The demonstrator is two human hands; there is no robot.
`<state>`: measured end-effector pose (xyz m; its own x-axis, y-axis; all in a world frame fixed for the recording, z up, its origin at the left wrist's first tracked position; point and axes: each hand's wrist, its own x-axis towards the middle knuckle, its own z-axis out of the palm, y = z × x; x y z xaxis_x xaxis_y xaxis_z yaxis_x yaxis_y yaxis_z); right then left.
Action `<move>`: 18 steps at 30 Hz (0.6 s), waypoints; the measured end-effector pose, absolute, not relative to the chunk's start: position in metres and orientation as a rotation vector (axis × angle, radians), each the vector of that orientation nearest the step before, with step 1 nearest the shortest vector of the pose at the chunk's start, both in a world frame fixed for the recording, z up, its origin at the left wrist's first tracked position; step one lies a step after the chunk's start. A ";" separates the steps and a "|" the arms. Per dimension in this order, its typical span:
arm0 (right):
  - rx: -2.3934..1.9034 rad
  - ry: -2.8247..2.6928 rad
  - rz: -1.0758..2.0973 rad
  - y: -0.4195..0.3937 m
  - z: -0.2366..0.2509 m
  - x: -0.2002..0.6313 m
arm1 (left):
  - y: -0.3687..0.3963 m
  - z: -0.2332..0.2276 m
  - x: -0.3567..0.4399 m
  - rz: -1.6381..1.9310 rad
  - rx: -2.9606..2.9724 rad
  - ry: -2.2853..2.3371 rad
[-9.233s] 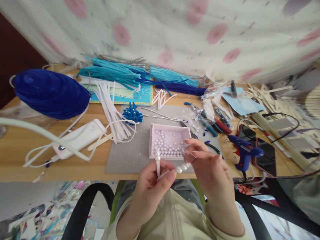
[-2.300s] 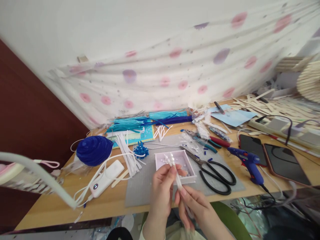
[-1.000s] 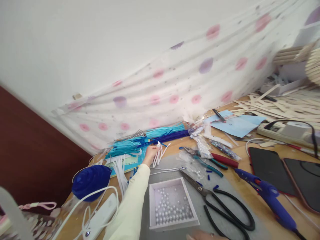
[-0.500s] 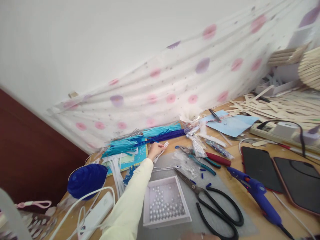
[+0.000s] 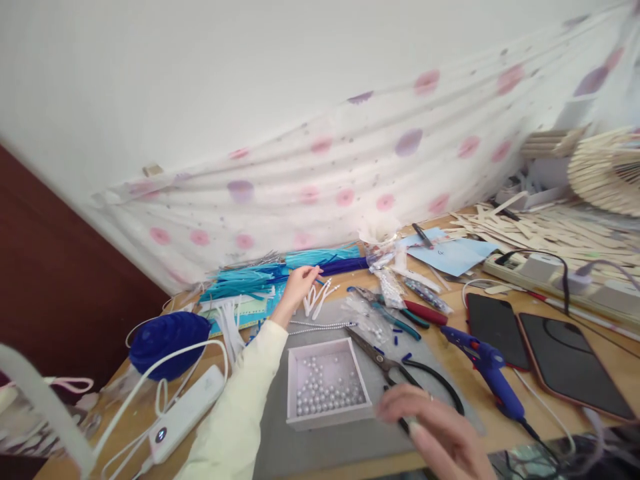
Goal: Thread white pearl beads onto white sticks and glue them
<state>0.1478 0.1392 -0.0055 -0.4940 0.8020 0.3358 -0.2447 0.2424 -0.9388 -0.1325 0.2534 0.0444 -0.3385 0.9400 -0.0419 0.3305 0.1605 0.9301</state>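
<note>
My left hand (image 5: 298, 287) is stretched far across the desk, fingers apart and empty, just left of a small pile of white stems tipped with pearls (image 5: 318, 299). Behind it lie turquoise and dark blue strips (image 5: 280, 272). My right hand (image 5: 434, 432) hovers blurred at the near edge with loose fingers and nothing visible in it, over the handles of the black scissors (image 5: 395, 368). Between my arms a shallow white tray (image 5: 294, 387) holds loose pearls on a grey cutting mat (image 5: 305, 447). A pearl string (image 5: 320, 325) lies beyond the tray.
A blue glue gun (image 5: 483, 365) and two dark phones (image 5: 495, 321) (image 5: 570, 357) lie right of the mat. Pliers (image 5: 395, 319), bead bags, blue paper, wooden sticks (image 5: 540, 227) and a power strip (image 5: 545, 270) crowd the back right. A blue fabric rose (image 5: 167, 335) and white power bank (image 5: 185, 413) sit left.
My left hand laid the pearl stem on the pile and has lifted off it, empty. My right hand has risen into view over the scissors. The camera tilted slightly.
</note>
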 end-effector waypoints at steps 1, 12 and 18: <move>-0.444 -1.455 1.521 0.142 -0.002 0.144 | 0.237 0.048 -0.115 1.209 1.209 1.680; 0.001 -0.691 1.984 0.139 0.028 0.102 | 0.107 0.043 -0.013 1.322 0.971 0.986; 0.003 -0.805 2.060 0.139 0.026 0.100 | 0.100 0.029 -0.032 1.404 1.032 1.184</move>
<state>0.1001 0.1390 0.0262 -0.5980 0.7458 0.2935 -0.7473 -0.3865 -0.5405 -0.0325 0.1004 0.0289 -0.1484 0.9889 0.0100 -0.1568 -0.0335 0.9871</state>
